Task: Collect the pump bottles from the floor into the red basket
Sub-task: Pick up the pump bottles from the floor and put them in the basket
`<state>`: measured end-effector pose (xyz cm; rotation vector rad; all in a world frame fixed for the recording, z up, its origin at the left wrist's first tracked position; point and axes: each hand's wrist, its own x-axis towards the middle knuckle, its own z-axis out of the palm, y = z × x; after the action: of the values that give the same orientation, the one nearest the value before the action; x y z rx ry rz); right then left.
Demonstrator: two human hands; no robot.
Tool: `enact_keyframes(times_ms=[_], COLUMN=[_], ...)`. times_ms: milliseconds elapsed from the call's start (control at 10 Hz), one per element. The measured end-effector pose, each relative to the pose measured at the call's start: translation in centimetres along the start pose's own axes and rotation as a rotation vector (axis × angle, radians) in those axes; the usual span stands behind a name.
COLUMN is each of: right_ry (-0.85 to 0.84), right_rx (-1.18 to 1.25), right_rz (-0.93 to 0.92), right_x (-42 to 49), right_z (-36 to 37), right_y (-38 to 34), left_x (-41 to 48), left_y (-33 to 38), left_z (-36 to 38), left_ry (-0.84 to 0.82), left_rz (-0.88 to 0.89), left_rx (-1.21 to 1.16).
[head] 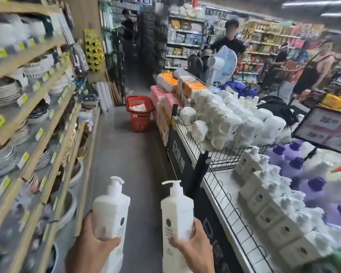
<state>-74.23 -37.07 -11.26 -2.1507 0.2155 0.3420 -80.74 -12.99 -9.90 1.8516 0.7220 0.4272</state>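
Two hands loaded: left hand (91, 239) wraps the lower body of the left pump bottle (111, 211), right hand (191, 245) grips the right pump bottle (176, 211) likewise, both bottles upright, long axis vertical, pumps on top. Target red basket (140, 113) stands on the floor (126, 154) well ahead, about midway between the hands' lines, so neither is clearly nearer. My read: carry forward, lower in from above.

L bottle (111, 209), R bottle (176, 209): bases cut off btm; red basket (139, 120) contents unclear.
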Motion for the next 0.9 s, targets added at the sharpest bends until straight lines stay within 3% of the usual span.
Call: enact_keyframes(times_ms=[100,200,500,900], right_ry=[-0.019,-0.033,-0.095,-0.096], right_rx=[0.018,0.04,0.018,-0.077], right_rz=[-0.051,-0.057,-0.027,-0.066], right_x=[3.0,5.8,13.8,20.6], right_z=[0.2,0.6,3.2,10.1], right_y=[0.0,-1.3,-4.1,-11.6], left_x=[1.3,4.2,10.3,21.7], left_y=[-2.2,-0.1,-0.3,-1.3], left_z=[0.0,1.6,3.3,0.3], left_ry=[-0.099,-0.073,-0.009,-0.005], left_rz=[-0.195,-0.151,-0.208,-0.251], left_rx=[0.176,0.314,0.298,0.25])
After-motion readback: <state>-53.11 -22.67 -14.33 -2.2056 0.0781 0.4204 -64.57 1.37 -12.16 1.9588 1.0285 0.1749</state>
